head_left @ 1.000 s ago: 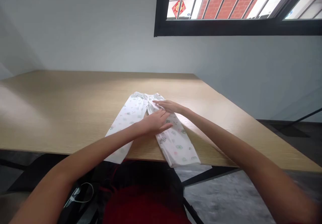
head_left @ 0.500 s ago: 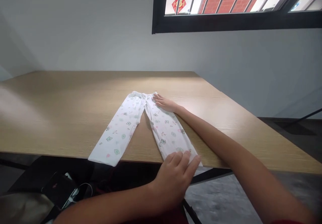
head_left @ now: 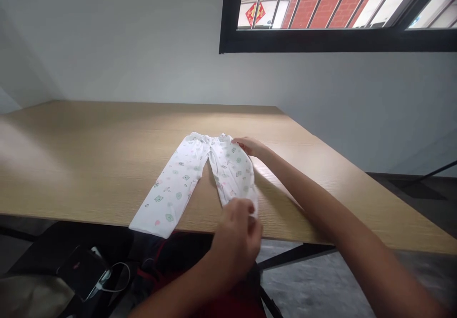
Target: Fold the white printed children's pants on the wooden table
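Observation:
White pants [head_left: 185,175] with a small green, grey and pink print lie on the wooden table, waistband toward the wall. My left hand [head_left: 241,232] is closed around the lower end of the right-hand leg, partly hiding it. That leg is bunched and bulges up a little off the table. At the upper outer edge of the same leg, just below the waistband, my right hand [head_left: 250,145] pinches the fabric. The other leg lies flat, its hem slightly over the table's front edge.
The wooden table [head_left: 107,165] reaches back to a grey wall [head_left: 143,37] with a barred window [head_left: 321,4]. Below the front edge at left are a black device [head_left: 83,271] with a white cable [head_left: 123,275] and a dark seat.
My left hand has taken hold of the right-hand leg's end and drawn it left and inward, lifting the cloth. My right hand has gone from lying flat to pinching the side edge.

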Available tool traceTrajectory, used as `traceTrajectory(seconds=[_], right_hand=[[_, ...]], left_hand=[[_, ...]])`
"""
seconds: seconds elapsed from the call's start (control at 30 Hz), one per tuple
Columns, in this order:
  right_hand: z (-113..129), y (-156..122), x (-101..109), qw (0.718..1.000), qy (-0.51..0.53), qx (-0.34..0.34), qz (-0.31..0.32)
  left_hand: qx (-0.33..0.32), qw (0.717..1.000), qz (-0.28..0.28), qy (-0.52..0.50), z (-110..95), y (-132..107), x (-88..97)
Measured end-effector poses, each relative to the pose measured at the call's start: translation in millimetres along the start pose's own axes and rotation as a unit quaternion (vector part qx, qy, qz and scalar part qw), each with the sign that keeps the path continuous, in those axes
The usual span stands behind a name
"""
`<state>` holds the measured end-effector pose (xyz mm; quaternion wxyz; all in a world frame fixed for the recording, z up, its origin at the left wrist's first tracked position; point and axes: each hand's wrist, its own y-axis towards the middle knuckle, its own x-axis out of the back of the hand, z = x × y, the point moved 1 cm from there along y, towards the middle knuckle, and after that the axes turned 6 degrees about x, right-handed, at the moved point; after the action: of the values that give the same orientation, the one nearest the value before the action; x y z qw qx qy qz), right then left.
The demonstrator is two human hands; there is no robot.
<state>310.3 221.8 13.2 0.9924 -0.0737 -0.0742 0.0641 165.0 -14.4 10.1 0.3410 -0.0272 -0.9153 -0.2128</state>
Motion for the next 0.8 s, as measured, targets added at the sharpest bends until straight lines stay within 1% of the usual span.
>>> traceTrajectory(seconds=[0.03, 0.1, 0.17, 0.23, 0.27, 0.3, 0.33, 0.4, 0.43, 0.5, 0.53, 0.6, 0.67, 0.7, 0.73, 0.77, 0.8], right_hand=[[8.3, 4.5, -5.2, 1.000, -0.009, 0.016, -0.011], [28.3, 12.9, -21.7, 0.998, -0.024, 0.054, -0.022], [48.8, 21.0, -45.6, 0.994, -0.052, 0.091, -0.023], [63.9, 29.0, -75.0, 0.988, -0.093, 0.124, -0.022], [67.8, 32.6, -90.7, 0.984, -0.113, 0.135, -0.019], [68.7, 35.7, -106.3, 0.981, -0.132, 0.143, -0.012], [66.8, 37.9, -121.4, 0.977, -0.152, 0.150, -0.004], [56.1, 39.1, -147.4, 0.967, -0.192, 0.167, 0.010], [48.7, 38.1, -157.4, 0.961, -0.211, 0.179, 0.012], [33.5, 34.7, -169.9, 0.947, -0.242, 0.211, 0.002], [27.1, 32.8, -172.2, 0.937, -0.260, 0.234, -0.006], [18.0, 30.4, -169.9, 0.906, -0.309, 0.290, -0.013], [13.6, 29.7, -160.0, 0.871, -0.356, 0.340, 0.004], [12.6, 29.3, -153.1, 0.858, -0.368, 0.357, 0.023], [12.0, 28.4, -145.2, 0.854, -0.365, 0.367, 0.048], [11.5, 26.4, -136.8, 0.857, -0.349, 0.370, 0.074], [11.1, 23.0, -128.3, 0.865, -0.323, 0.371, 0.097]], left_hand=[[0.044, 0.998, -0.041, -0.008, 0.6, 0.3, 14.9], [0.123, 0.985, -0.117, 0.005, 4.3, -1.5, 48.7], [0.198, 0.963, -0.174, 0.062, 13.1, -7.2, 82.6], [0.268, 0.933, -0.197, 0.135, 27.8, -15.8, 110.4], [0.290, 0.920, -0.200, 0.169, 36.8, -20.5, 120.8], [0.297, 0.911, -0.204, 0.200, 46.3, -24.8, 128.8], [0.290, 0.905, -0.209, 0.232, 55.7, -28.5, 134.3], [0.245, 0.897, -0.207, 0.304, 72.0, -33.3, 138.0], [0.219, 0.896, -0.188, 0.337, 77.8, -34.5, 136.6], [0.180, 0.903, -0.114, 0.372, 83.0, -36.2, 128.6], [0.167, 0.910, -0.076, 0.372, 81.7, -37.4, 122.9], [0.140, 0.925, -0.028, 0.352, 72.2, -42.1, 110.1], [0.109, 0.940, -0.013, 0.322, 58.5, -48.0, 97.9], [0.090, 0.948, -0.005, 0.304, 52.6, -49.4, 92.8], [0.070, 0.956, 0.010, 0.286, 48.6, -48.1, 88.9], [0.049, 0.961, 0.028, 0.271, 47.2, -42.7, 86.3], [0.026, 0.963, 0.047, 0.264, 48.7, -32.2, 85.2]])
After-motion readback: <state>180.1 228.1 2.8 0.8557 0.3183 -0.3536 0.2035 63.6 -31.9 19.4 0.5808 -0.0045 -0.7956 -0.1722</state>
